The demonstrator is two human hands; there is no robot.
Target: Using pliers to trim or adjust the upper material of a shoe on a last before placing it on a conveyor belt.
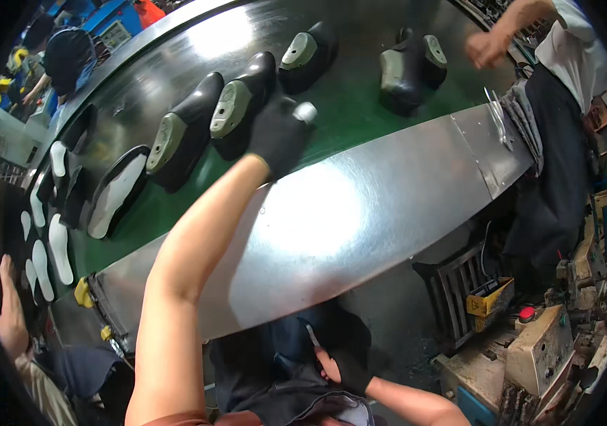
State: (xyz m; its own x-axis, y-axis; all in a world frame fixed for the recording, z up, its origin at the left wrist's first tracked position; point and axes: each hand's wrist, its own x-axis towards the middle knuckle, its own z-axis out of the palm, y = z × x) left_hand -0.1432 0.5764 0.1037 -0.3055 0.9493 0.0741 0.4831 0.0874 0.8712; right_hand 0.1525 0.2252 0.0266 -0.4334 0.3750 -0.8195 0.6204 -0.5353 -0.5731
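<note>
My left hand (281, 135), in a black glove, reaches over the green conveyor belt (350, 136) beside the row of black shoe uppers on grey-green lasts. Its nearest neighbour is the shoe upper (261, 69) just behind it; whether they touch is unclear. A small bright white spot shows at the finger end, too glaring to make out, and the fingers are mostly hidden. Low in front of my lap, my right hand (342, 370) wears a black glove with bare fingertips. It is closed around a slim stick-like tool (313, 335) with a pale tip, pointing up.
A shiny metal ledge (403, 181) runs along the belt's near side. Black soles with white linings (120, 193) lie on the left. A co-worker's hand (488, 50) is at upper right, another person's hand (11, 305) at far left. A machine box with a red button (539, 341) stands at lower right.
</note>
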